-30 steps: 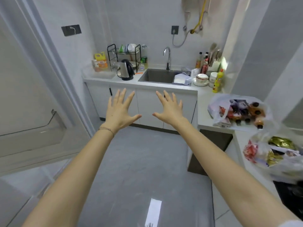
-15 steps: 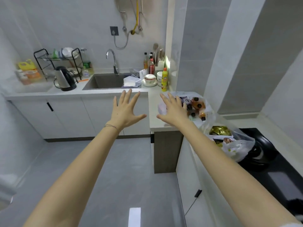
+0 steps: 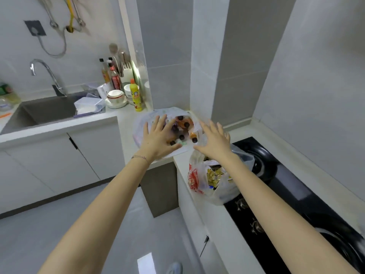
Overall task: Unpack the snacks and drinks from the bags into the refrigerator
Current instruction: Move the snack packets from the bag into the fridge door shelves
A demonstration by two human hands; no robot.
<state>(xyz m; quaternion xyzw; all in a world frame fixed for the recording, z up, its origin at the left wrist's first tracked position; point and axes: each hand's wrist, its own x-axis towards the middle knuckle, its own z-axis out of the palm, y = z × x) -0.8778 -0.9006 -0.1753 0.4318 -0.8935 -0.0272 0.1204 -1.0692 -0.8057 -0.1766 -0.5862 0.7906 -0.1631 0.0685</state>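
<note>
- Currently both grips are spreading their fingers and holding nothing: the left grip (image 3: 158,139) is reaching over the drinks bag (image 3: 147,117) on the desk (image 3: 126,120), and the right grip (image 3: 215,141) is hanging just beside that bag's right edge.
- Bottles (image 3: 186,124) are standing loose inside that bag; tugging the thin plastic could, I judge, be tipping them or dragging the bag off the desk corner.
- Nearer than the drinks bag, the snack bag (image 3: 197,180) is slumping at the desk edge beside the hob (image 3: 286,184).
- No refrigerator is showing; labels are blurring, and the left grip is covering several caps.
</note>
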